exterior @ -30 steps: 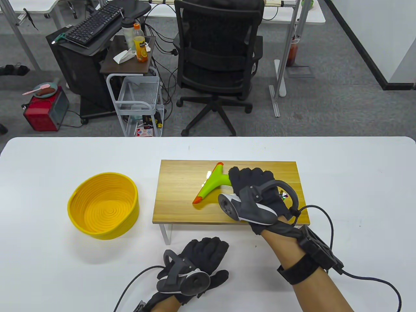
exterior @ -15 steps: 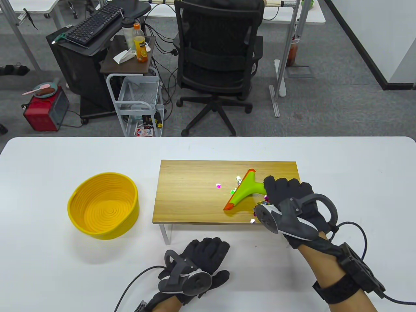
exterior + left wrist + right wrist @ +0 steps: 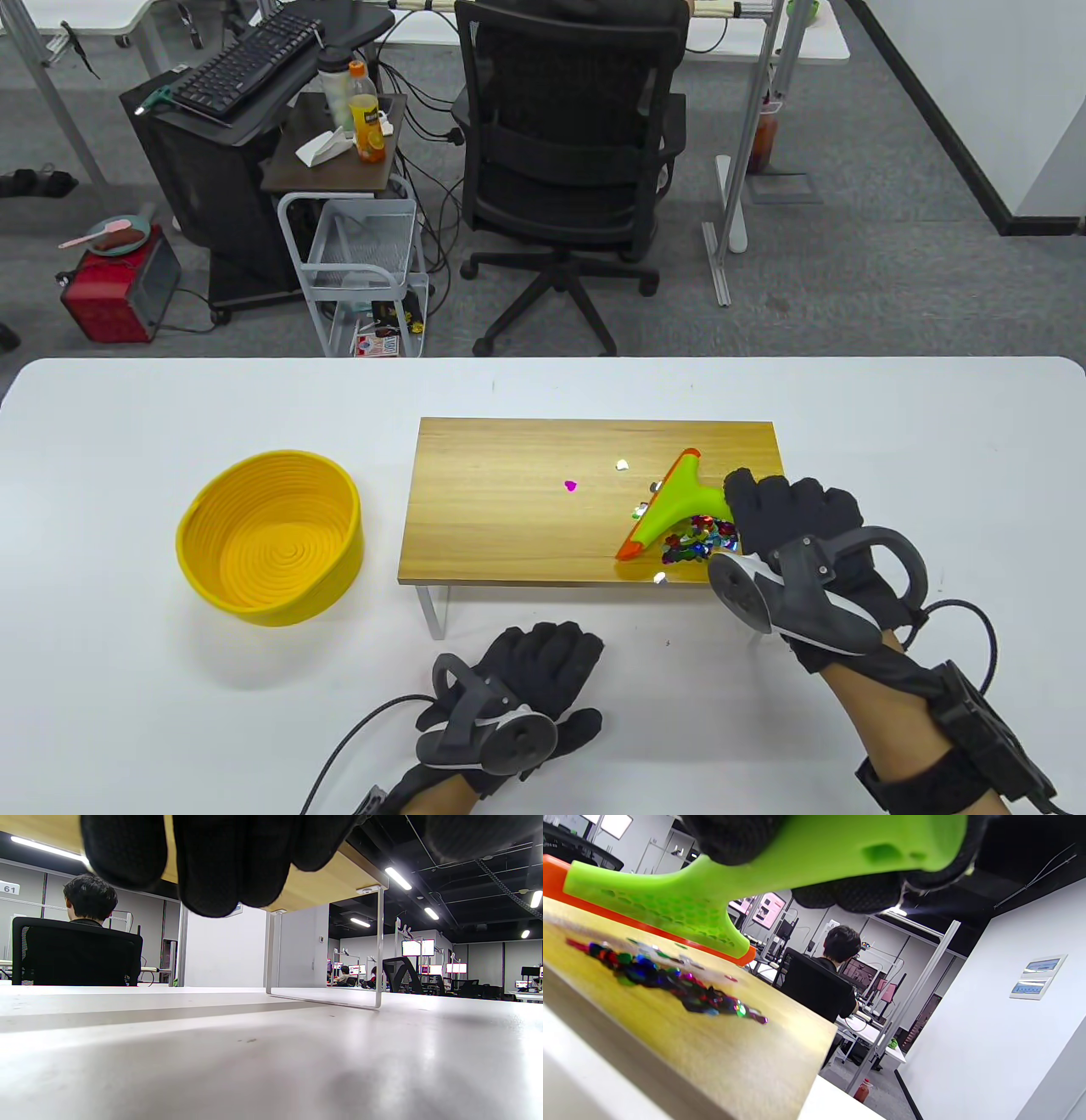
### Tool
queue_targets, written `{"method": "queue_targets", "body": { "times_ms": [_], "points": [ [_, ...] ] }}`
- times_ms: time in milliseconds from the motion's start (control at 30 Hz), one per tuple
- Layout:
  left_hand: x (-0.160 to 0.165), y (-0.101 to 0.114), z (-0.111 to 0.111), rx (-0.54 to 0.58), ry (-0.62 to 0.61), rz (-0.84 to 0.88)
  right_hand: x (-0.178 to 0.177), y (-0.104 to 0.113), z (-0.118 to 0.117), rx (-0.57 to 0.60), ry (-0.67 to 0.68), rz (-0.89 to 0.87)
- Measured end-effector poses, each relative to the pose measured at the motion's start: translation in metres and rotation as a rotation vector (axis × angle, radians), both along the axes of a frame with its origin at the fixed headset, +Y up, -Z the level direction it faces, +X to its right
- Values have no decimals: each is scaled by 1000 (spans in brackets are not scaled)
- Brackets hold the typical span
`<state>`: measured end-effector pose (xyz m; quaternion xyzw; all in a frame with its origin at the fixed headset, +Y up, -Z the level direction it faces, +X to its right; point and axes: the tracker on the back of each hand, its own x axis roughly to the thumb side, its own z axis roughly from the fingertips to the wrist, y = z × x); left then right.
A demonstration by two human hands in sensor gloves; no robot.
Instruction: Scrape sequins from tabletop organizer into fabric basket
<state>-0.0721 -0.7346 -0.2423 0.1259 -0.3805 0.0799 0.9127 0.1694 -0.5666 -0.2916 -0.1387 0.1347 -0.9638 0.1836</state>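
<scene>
A wooden tabletop organizer [image 3: 509,526] stands at the table's middle. A pile of coloured sequins [image 3: 697,540] lies near its front right corner, with a few loose ones [image 3: 570,486] further left. My right hand [image 3: 785,526] grips the handle of a green scraper [image 3: 670,507] with an orange blade, its blade on the wood just left of the pile. The scraper [image 3: 712,895] and the sequins [image 3: 670,982] also show in the right wrist view. The yellow fabric basket [image 3: 270,536] sits empty to the left. My left hand [image 3: 530,671] rests flat on the table in front of the organizer, holding nothing.
The organizer stands on thin metal legs [image 3: 377,946], seen from below in the left wrist view. A black office chair [image 3: 568,161] and a cart [image 3: 365,263] stand beyond the table's far edge. One sequin [image 3: 659,578] lies at the organizer's front edge.
My right hand has carried the scraper from the organizer's middle to its right end, uncovering the sequin pile. The left hand has hardly moved.
</scene>
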Motion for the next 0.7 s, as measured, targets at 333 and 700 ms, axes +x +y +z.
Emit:
{"method": "queue_targets", "body": {
  "times_ms": [333,700],
  "points": [
    [-1,0,0,5,2,0,-47,2,-16,9,59,28],
    [-5,0,-2,8,10,8,-90,-3,-34,3,99,50]
  ]
}}
